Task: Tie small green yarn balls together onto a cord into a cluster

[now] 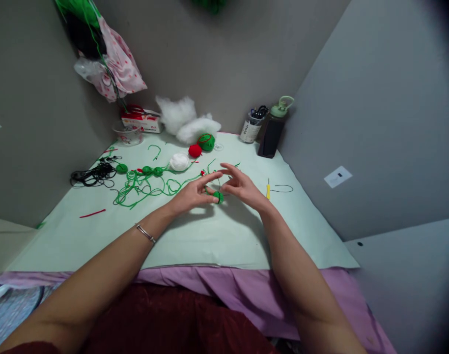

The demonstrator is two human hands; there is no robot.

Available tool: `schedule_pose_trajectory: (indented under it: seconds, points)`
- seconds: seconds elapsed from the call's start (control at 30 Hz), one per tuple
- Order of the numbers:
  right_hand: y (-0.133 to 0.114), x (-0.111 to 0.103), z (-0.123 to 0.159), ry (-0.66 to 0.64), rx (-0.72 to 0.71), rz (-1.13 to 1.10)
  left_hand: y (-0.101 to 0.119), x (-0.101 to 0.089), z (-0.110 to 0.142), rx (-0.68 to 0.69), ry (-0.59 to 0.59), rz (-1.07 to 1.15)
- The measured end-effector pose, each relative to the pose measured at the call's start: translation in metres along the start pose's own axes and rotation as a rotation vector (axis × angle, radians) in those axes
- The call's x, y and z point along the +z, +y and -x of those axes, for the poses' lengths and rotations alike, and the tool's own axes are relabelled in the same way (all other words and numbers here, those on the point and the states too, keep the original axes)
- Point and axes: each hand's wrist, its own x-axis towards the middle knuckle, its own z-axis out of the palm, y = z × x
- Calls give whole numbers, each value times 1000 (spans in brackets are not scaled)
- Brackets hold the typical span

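Observation:
My left hand (192, 195) pinches a small round green crocheted piece (218, 197) between thumb and fingers, just above the table. A dark line crosses this piece. My right hand (242, 187) is close beside it on the right, its index finger arched and the other fingers curled toward the thumb. A thin dark strand runs up from the green piece between the two hands. What the right fingertips grip is too small to make out. Behind the hands lie green yarn ends and a small red bit (203, 173).
Tangled green cord (136, 189) with green balls, a black cable (95, 174), white yarn (179, 162), red yarn (195, 150) and green yarn (207, 142) lie leftward and behind. White stuffing (178, 115), a pen cup (250, 129) and a bottle (272, 132) line the wall. A yellow-handled tool (268, 191) lies right.

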Motion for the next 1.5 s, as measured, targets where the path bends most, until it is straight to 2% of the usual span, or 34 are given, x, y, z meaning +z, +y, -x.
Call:
schedule_pose_trajectory:
  seconds: [0.03,0.1,0.2,0.3,0.4,0.47,0.63,0.7,0.8,0.9,0.97,1.03,1.1,1.27,1.37,1.5]
  points:
    - [-2,3,0,-63,-5,-69,1,-1,0,-13,-28,48]
    - [-4,6,-2,-84,2,-116,3,-2,1,-51,-56,140]
    - [1,5,-5,60,31,-102,3,-4,0,-113,-41,284]
    - [8,0,-9,225,47,-132,-1,-6,-4,-115,45,397]
    - [14,-3,-11,324,76,-148,-6,-8,-8,-105,131,439]
    - [18,-4,-12,343,84,-95,-8,-9,-9,-102,176,459]
    - [15,1,-7,389,-34,282,-10,-8,-8,-110,236,472]
    - [7,4,-4,330,-37,215,-9,-7,-8,-126,244,468]
    - [-4,11,-2,114,7,-69,-7,-7,-8,-131,237,472]
    - [-4,17,-3,-43,32,-99,-6,-7,-8,-133,226,478]
    - [-3,16,-4,-34,36,-25,-7,-8,-9,-146,223,474]
    - [-3,14,-4,46,24,-17,-7,-9,-9,-162,230,464]
    - [-6,10,-3,91,19,-138,-8,-9,-9,-175,239,454]
    - [-15,5,0,-41,144,-575,-8,-7,-8,-164,182,428]
    - [-13,4,0,-44,172,-686,-7,-8,-7,-170,189,446]
    - [-8,2,-1,-1,140,-807,-3,-8,-6,-140,183,448]
